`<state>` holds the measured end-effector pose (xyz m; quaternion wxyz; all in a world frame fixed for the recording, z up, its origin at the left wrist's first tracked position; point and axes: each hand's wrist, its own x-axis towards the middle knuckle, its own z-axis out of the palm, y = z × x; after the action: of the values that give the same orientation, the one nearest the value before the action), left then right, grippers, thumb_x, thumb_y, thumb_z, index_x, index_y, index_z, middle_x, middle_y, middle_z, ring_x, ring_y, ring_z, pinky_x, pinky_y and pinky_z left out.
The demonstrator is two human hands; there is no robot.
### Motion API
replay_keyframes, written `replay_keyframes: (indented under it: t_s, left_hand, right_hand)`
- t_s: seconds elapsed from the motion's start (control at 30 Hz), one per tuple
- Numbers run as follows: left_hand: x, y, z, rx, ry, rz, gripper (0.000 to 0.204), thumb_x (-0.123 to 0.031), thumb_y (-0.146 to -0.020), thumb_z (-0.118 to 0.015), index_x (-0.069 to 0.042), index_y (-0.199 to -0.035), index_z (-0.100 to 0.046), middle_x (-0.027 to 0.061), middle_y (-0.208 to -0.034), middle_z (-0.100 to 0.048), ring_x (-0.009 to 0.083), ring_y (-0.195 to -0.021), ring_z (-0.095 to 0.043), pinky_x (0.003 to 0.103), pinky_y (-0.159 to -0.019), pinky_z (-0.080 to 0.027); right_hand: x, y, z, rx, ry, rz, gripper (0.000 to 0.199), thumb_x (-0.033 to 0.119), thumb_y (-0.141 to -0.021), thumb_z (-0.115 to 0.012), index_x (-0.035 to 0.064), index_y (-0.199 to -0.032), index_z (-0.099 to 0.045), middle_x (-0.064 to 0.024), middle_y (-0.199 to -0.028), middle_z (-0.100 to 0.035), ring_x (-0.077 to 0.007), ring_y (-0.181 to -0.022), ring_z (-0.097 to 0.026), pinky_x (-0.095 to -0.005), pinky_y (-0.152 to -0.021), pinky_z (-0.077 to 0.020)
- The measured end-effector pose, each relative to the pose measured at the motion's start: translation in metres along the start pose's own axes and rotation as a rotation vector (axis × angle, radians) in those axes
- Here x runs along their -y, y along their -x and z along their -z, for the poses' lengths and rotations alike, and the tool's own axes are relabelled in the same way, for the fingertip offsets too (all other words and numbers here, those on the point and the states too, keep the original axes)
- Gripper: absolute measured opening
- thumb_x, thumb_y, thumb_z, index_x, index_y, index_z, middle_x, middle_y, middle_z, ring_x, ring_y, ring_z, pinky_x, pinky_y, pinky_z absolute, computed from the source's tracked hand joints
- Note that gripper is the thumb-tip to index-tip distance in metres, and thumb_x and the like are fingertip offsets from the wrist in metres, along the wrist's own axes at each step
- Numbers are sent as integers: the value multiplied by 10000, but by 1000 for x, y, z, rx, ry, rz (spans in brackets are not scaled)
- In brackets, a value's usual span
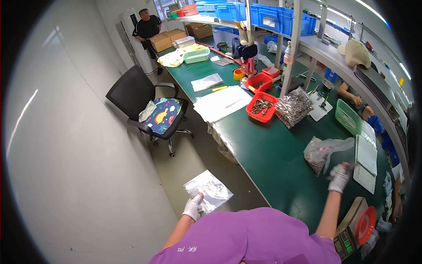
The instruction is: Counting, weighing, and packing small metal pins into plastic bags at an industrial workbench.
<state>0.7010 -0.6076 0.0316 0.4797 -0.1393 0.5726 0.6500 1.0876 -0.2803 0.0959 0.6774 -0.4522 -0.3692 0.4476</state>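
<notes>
My left hand point(193, 207), in a white glove with bare fingertips, is closed on clear plastic bags point(210, 190) and holds them out beyond the table's edge. My right hand point(339, 177), gloved the same way, is over the green table, just below a clear bag of small parts point(316, 160). The bag's loose top spreads toward the right. Motion smears the right fingers, so I cannot tell whether they grip anything.
On the green table point(281, 176) stand a red bin of metal pins point(262, 107), a big bag of metal parts point(295, 107), a green basket point(348, 116), an open notebook point(365, 154) and a scale point(346, 241) with a red dish. A chair point(151, 103) is at left; a person point(147, 27) stands beyond.
</notes>
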Motion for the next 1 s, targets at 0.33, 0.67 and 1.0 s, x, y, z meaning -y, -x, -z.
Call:
replay_keyframes:
  t_s: [0.33,0.67,1.0]
  left_hand:
    - [-83,-62,4,-66,81,120,151,-238,-794,-624,-165,-858,-508,-32,-519,-451,50,-309,-262,205,-298,-175]
    - [-267,-171,-60,-19,-73,-23,189,-227,-805,-604,-145,-949,-513,-19,-653,-557,30,-325,-289,190,-292,-191]
    - [-345,-353,-260,558,-575,161,237,-358,-820,-586,-148,-805,-477,-71,-448,-317,58,-333,-237,222,-332,-146]
  right_hand:
    - [-144,59,-262,711,13,20,255,236,-772,-674,95,-707,-471,3,-590,-477,-86,-466,-482,-217,-434,-399]
    - [-299,83,-348,578,335,-49,293,281,-744,-680,67,-642,-507,-32,-540,-460,-130,-471,-452,-272,-454,-378]
    - [-293,78,-363,224,508,-289,276,274,-763,-671,40,-822,-537,8,-570,-473,-73,-394,-437,-230,-346,-360]
